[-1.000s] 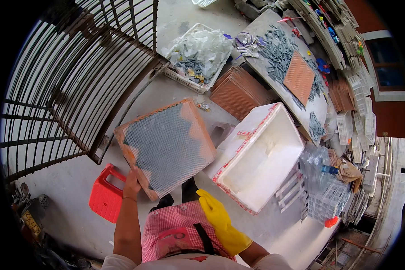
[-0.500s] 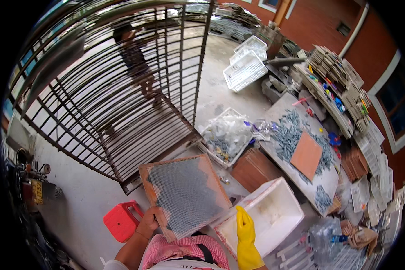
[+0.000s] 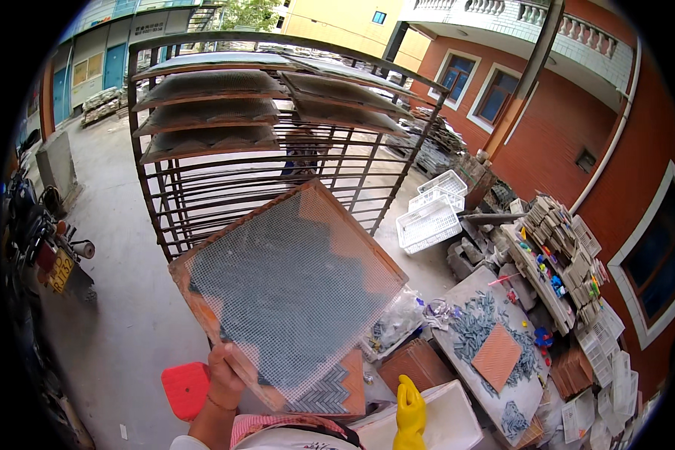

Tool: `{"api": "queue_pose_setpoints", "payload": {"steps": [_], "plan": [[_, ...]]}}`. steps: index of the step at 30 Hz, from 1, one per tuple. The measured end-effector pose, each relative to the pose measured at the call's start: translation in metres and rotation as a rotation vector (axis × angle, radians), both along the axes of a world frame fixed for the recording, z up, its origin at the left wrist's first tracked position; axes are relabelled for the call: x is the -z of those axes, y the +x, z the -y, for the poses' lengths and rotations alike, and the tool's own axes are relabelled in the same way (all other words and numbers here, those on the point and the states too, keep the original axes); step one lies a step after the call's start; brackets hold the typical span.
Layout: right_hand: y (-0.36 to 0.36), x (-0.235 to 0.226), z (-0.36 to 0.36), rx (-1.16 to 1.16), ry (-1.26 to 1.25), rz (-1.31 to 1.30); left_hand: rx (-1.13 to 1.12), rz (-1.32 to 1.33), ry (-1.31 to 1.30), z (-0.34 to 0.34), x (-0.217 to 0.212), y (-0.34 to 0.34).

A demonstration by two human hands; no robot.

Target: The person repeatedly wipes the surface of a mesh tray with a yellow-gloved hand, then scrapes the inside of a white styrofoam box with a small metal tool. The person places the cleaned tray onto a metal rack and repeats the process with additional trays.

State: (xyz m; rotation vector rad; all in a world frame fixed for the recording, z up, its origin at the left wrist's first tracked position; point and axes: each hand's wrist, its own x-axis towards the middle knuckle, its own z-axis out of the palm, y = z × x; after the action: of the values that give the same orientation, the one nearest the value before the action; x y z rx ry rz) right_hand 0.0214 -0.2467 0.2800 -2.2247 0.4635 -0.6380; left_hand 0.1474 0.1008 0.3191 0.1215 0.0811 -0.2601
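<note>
My bare left hand [image 3: 226, 367] is closed on the near left edge of a square board [image 3: 292, 289], orange at its margins and covered with white mesh. Under the mesh shows a grey-blue area with zigzag borders. The board is raised and tilted in front of me. Partly hidden below it lies an orange board with grey herringbone tiles [image 3: 324, 391]. My right hand [image 3: 410, 412], in a yellow rubber glove, is held up over a white box [image 3: 454, 412], apart from the board. Its fingers look extended and close together, with nothing visible in them.
Ahead stands a metal rack [image 3: 151, 199] with several mesh-covered boards [image 3: 210, 116] on its upper levels. A red stool [image 3: 186, 390] is at left, beyond it a motorcycle [image 3: 56, 262]. At right a table [image 3: 457, 352] bears loose grey tile strips; white crates [image 3: 427, 225] stand farther back.
My left hand has lifted the mesh-covered board up and forward, uncovering part of the herringbone board below. My view has tilted up, showing the rack's upper levels. My right hand stays near the white box.
</note>
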Motion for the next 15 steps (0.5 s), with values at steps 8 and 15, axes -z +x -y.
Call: {"api": "queue_pose_setpoints", "payload": {"steps": [8,15], "plan": [[0.025,-0.009,-0.017,-0.073,-0.135,0.050,-0.043,0.257,0.102,-0.023,0.001,0.037],[0.024,-0.007,-0.025,-0.070,-0.145,0.028,0.057,0.283,0.046,0.016,-0.005,0.071]]}}
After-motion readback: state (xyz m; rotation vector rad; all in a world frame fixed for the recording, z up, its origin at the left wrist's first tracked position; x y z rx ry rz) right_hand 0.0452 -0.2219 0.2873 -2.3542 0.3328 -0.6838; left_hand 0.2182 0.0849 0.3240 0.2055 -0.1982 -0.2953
